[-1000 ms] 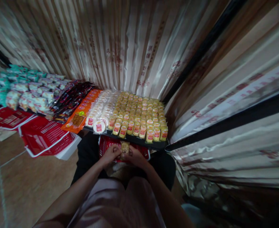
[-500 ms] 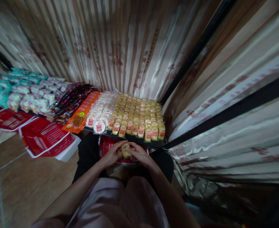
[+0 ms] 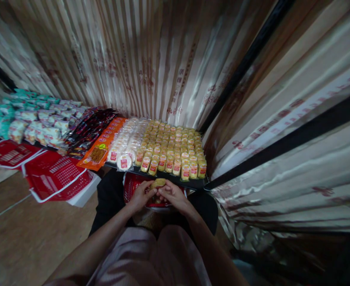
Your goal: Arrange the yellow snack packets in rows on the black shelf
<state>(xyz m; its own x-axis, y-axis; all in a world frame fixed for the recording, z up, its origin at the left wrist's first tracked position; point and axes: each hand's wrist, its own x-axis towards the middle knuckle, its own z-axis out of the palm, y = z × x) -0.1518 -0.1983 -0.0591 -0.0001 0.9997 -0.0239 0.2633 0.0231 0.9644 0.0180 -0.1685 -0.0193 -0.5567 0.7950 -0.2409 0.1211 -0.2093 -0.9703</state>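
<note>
Between my two hands is a small yellow wrapped snack pack [image 3: 158,182], held above a red basket [image 3: 129,184] at my lap. My left hand [image 3: 141,195] grips its left side, with thumb and fingers closed. On the other side, my right hand [image 3: 174,195] closes its fingers on the same pack. More yellow packs lie in the basket below, partly hidden by my hands. Just beyond, rows of yellow snack packs [image 3: 175,149] with red and white labels cover the right end of a black shelf [image 3: 163,175].
Left of the yellow rows are clear-wrapped round white snacks [image 3: 124,160], an orange packet [image 3: 99,149], dark packets [image 3: 87,133], and white and teal packets [image 3: 29,105]. Red baskets [image 3: 54,174] stand on the tiled floor at left. Pleated curtains [image 3: 151,59] and black poles [image 3: 249,59] enclose the shelf.
The yellow pack has been turned in my hands, from standing upright to lying crosswise and tilted. Both hands still hold it, and the view has shifted slightly.
</note>
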